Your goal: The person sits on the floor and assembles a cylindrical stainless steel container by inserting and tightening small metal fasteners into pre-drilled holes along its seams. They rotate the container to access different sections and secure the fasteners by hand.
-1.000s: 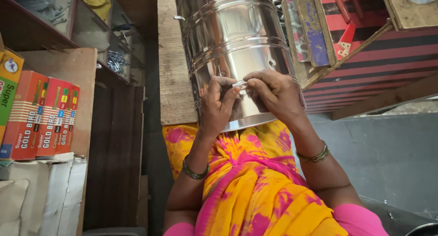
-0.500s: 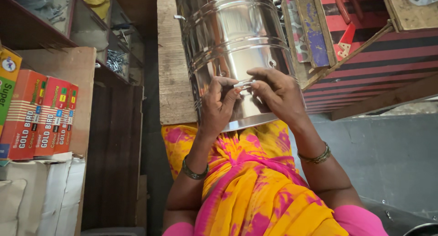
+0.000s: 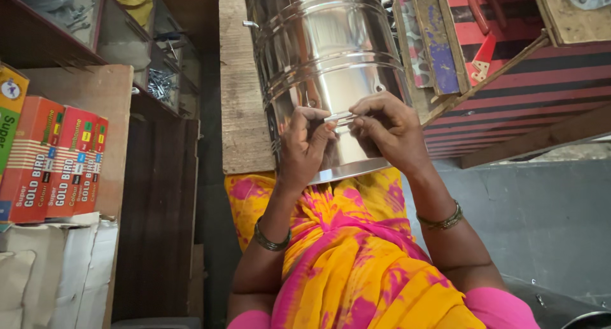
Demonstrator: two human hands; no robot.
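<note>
At the bottom of the frame we see our lap, draped in yellow and pink patterned cloth (image 3: 356,265), which props the near rim of the drum so both hands stay free for fine work.

Just above, at the centre of the frame, our left hand (image 3: 305,147) lies against the large shiny ribbed steel drum (image 3: 324,62), fingers curled together, thumb and forefinger pinching one end of a small thin silvery metal piece (image 3: 339,118). Our right hand (image 3: 389,128) meets it from the right side, fingers bent and pressed close, fingertips pinching the other end of the same piece. We judge that the two hands grip it from both sides so it sits steady against the curved wall near the drum's lower rim; what the piece is exactly we cannot tell. Dark metal bangles (image 3: 270,240) ring each wrist.

The drum lies tilted on its side, running from our lap up to the top centre of the frame, its far part resting on a pale wooden plank (image 3: 242,100), which seems to carry its weight.

At the left edge stand red and orange cardboard boxes (image 3: 57,157) on a shelf. In the upper right lies a red and black striped surface (image 3: 541,81) with red-handled pliers (image 3: 477,7) well apart from the hands.
</note>
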